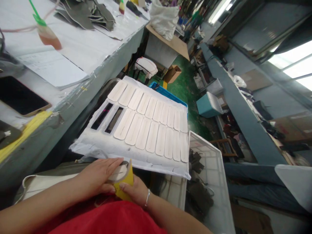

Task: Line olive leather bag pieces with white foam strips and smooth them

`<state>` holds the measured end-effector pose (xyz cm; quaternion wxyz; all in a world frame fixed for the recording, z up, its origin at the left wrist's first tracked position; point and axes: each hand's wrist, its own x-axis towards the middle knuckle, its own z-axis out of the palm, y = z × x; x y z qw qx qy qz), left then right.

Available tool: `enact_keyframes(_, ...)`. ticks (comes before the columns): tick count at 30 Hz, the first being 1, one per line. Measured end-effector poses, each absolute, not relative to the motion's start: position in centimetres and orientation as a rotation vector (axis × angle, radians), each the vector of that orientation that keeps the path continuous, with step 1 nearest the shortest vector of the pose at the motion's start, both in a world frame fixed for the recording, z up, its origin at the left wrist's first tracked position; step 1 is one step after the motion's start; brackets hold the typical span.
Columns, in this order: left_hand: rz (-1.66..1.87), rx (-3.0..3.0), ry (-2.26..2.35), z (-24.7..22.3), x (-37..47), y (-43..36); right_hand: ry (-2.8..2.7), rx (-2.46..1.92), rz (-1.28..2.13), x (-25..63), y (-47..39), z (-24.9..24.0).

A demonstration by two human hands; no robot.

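Note:
Close to my red shirt, my left hand (99,175) rests its fingers on a pale rounded piece (118,171). A curved yellow piece (126,183) stands against it, gripped by my right hand (136,191), which wears a silver bracelet. Just beyond my hands lies a white-covered board (97,146) with two rows of cream oblong pieces (143,133). Two dark strips (113,120) lie at the left end of the near row. What is under my left palm is hidden.
The worktable (117,57) on the left holds a phone (21,96), papers (51,66), a bottle with a green nozzle (48,37) and grey material (85,14). A white crate (207,143) with dark pieces stands at the right. A stool (146,66) is beyond the board.

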<state>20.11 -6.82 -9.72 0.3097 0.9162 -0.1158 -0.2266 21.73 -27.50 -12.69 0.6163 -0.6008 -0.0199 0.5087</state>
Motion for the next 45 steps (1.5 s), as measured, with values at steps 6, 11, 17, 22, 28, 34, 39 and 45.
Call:
enact_keyframes(6,-0.589,2.41,-0.304,-8.9,19.6,-7.3,0.024,-1.373,1.241,21.9,-27.9,-11.2)
enact_keyframes(11,-0.489,2.564,-0.235,-8.8,18.3,-8.2,-0.102,-1.939,0.893,24.1,-31.9,-8.0)
enact_keyframes(17,-0.514,2.571,-0.223,-8.0,17.8,-7.9,-0.591,-2.567,0.672,26.6,-33.9,-6.9)
enact_keyframes(22,-0.547,2.57,-0.224,-7.9,18.3,-8.3,-0.839,-2.607,0.696,26.4,-31.7,-8.2)
enact_keyframes(28,-0.587,2.548,-0.232,-7.7,18.5,-8.5,-0.824,-2.612,0.739,23.6,-33.5,-9.2)
enact_keyframes(34,-0.56,2.59,-0.248,-7.5,18.1,-8.6,-0.754,-2.641,0.694,20.7,-32.8,-10.9)
enact_keyframes(39,-0.533,2.561,-0.258,-7.4,17.6,-8.4,-0.774,-2.663,0.68,21.3,-31.7,-10.7)
enact_keyframes(45,-0.632,2.268,-0.198,-7.1,19.2,-6.2,-0.924,-2.715,0.695,24.3,-31.3,-9.4)
